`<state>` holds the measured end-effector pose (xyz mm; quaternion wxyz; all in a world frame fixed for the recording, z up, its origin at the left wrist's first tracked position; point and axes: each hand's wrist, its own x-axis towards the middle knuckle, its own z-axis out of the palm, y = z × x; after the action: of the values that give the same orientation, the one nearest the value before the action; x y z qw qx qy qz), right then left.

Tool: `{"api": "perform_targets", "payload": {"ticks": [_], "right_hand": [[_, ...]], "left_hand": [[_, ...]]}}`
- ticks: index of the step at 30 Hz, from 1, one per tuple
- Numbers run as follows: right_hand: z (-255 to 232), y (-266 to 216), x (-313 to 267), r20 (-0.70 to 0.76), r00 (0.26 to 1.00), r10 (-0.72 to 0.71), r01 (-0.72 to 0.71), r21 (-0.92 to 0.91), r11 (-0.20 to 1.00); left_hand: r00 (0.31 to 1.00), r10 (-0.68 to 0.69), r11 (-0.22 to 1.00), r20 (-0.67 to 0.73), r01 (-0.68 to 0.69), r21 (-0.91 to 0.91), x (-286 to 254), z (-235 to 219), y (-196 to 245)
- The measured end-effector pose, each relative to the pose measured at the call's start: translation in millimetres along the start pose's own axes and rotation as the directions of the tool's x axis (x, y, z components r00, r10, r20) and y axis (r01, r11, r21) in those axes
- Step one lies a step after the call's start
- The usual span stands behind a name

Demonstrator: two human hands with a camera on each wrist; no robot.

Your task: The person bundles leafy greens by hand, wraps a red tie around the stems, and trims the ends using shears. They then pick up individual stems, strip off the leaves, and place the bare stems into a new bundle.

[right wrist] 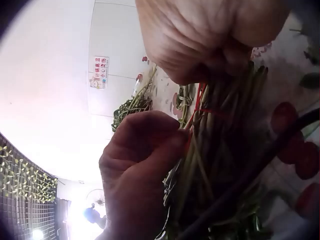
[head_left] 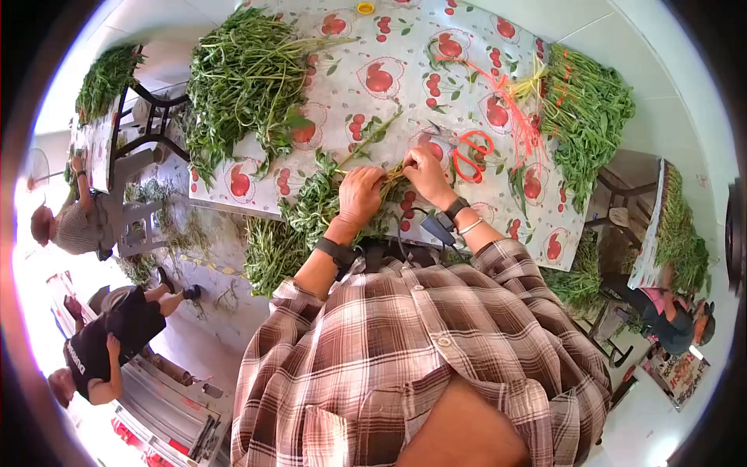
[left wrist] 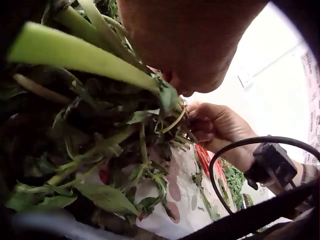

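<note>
A bundle of leafy green stems point(head_left: 310, 208) lies at the table's near edge in the head view, its cut ends toward the right. A thin red string point(right wrist: 201, 100) runs around those stems in the right wrist view. My left hand point(head_left: 359, 194) is over the bundle, thumb and forefinger pinching the string at the stems' side. Opposite it, my right hand point(head_left: 429, 177) has its fingers curled in at the stem ends, where the string passes up into them. Its fingertips are partly hidden. Orange-handled scissors point(head_left: 475, 157) lie just beyond the right hand.
A large heap of loose greens point(head_left: 253, 86) covers the table's left side. Tied greens point(head_left: 591, 117) lie at the right, beside loose red strings point(head_left: 510, 101). A single stem point(head_left: 377, 140) lies ahead of my hands. Other people work at the left and far right.
</note>
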<state>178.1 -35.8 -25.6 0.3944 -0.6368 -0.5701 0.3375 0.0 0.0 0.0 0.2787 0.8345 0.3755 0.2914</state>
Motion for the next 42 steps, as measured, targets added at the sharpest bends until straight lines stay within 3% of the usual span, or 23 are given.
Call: {"api": "perform_targets", "payload": {"ticks": [7,9,11,13,14,16,17,19,20,21,23,27,28,30,31,33,35,36,38,41,42], "right_hand": [[4,-1,-4,-0.061,0.998,0.005,-0.001,0.072,0.997],[2,3,-2,0.02,0.999,0.035,-0.037,0.092,0.995],[1,7,-3,0.014,1.0,-0.017,0.016,0.026,1.0],[-4,-2,-3,0.051,0.995,0.085,-0.095,0.242,0.966],[-9,-5,-3,0.054,0.995,0.079,-0.09,0.238,0.967],[-25,-25,-3,0.155,0.935,0.318,-0.353,0.44,0.826],[-30,-27,-3,0.165,0.935,0.314,-0.354,0.431,0.83],[-40,-27,-1,0.137,0.922,0.362,-0.378,0.524,0.763],[-46,-21,1,0.159,0.916,0.369,-0.393,0.542,0.743],[-51,-22,3,0.169,0.917,0.361,-0.393,0.532,0.75],[-57,-24,8,0.094,0.906,0.413,-0.403,0.493,0.771],[-53,-14,22,0.241,0.906,0.349,-0.422,0.444,0.79],[-49,-11,28,0.334,0.85,0.407,-0.516,0.37,0.773],[-33,-7,40,0.391,0.844,0.368,-0.513,0.388,0.765],[-23,-1,46,0.435,0.834,0.341,-0.52,0.41,0.75],[0,2,68,0.486,0.792,0.371,-0.557,0.323,0.765],[24,-14,87,0.451,0.87,0.202,-0.397,0.396,0.828],[34,-20,97,0.458,0.867,0.198,-0.397,0.394,0.829],[48,-35,112,0.401,0.916,-0.019,-0.239,0.583,0.777],[29,-74,113,0.439,0.896,0.071,-0.331,0.552,0.765],[19,-84,112,0.459,0.887,0.043,-0.324,0.556,0.766]], "left_hand": [[0.998,-0.062,0.998,0.028,0.061,0.026,-7,-5,5],[0.995,-0.082,0.995,0.058,0.079,0.056,-4,-9,14],[0.988,-0.089,0.971,0.125,0.059,0.23,0,-18,32],[0.983,-0.1,0.958,0.152,0.054,0.282,-6,-10,22],[0.966,-0.138,0.93,0.218,0.051,0.363,-8,-6,16],[0.913,-0.23,0.902,0.338,0.069,0.426,-7,-4,9],[0.914,-0.237,0.902,0.328,0.082,0.424,-5,-5,5],[0.881,-0.254,0.946,0.398,0.14,0.292,1,-11,-1],[0.929,-0.171,0.983,0.33,0.139,0.117,0,-9,-16],[0.932,-0.178,0.982,0.315,0.149,0.115,5,-18,-17],[0.85,-0.335,0.909,0.407,0.406,-0.099,18,-46,-11],[0.82,-0.374,0.704,0.434,0.556,-0.443,28,-85,-11],[0.822,-0.384,0.703,0.42,0.555,-0.444,28,-94,-9],[0.85,-0.383,0.559,0.362,0.525,-0.641,27,-109,-6],[0.852,-0.393,0.56,0.347,0.521,-0.644,27,-116,-3],[0.853,-0.417,0.45,0.314,0.494,-0.744,25,-131,6],[0.85,-0.433,0.408,0.299,0.481,-0.776,21,-133,11],[0.846,-0.456,0.373,0.278,0.465,-0.803,19,-133,12],[0.832,-0.498,0.33,0.244,0.442,-0.834,15,-132,13],[0.821,-0.524,0.282,0.227,0.419,-0.863,12,-130,19],[0.825,-0.532,0.305,0.189,0.395,-0.867,12,-124,21]]}}
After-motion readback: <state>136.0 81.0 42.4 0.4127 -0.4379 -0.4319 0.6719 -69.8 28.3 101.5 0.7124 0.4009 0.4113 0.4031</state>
